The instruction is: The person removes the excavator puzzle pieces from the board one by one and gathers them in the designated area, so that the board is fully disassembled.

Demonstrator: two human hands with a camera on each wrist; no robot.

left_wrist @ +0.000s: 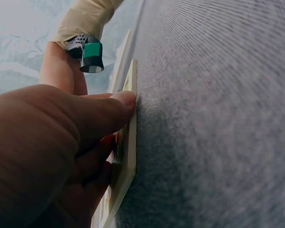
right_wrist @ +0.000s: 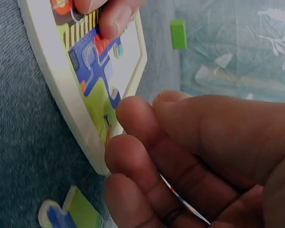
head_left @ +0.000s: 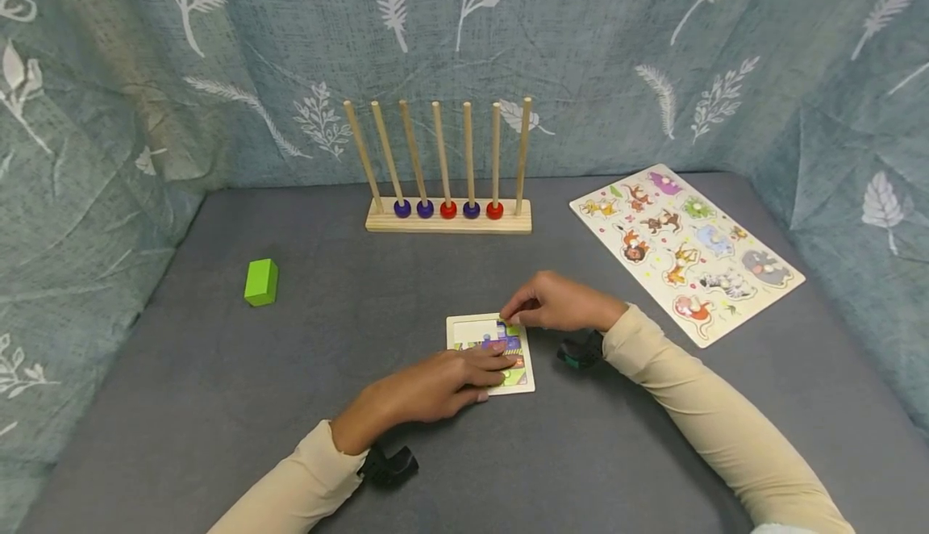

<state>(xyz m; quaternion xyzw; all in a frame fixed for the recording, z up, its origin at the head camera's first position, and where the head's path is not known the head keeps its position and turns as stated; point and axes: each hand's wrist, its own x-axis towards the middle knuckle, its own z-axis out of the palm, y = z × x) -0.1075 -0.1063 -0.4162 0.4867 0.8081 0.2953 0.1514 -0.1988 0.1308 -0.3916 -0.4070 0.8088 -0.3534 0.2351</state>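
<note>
A small jigsaw puzzle in a pale wooden frame (head_left: 528, 373) lies on the grey table, with colourful pieces in part of it and a bare pale area at its far left. My left hand (head_left: 439, 385) rests over the near side, fingers laid on the pieces and thumb (left_wrist: 121, 104) against the frame's edge. Loosely bent, the fingers of my right hand (head_left: 562, 302) are at the far right corner, by a green and blue piece (right_wrist: 97, 107); nothing shows between thumb and index finger. A loose green and blue piece (right_wrist: 80, 209) lies beside the frame, below the right hand.
A wooden stand (head_left: 450, 226) with upright pegs and red and blue beads stands at the back. To the right lies an animal peg puzzle board (head_left: 747, 312). A green block (head_left: 260, 282) sits at the left. Patterned cloth (head_left: 290, 50) hangs around the table.
</note>
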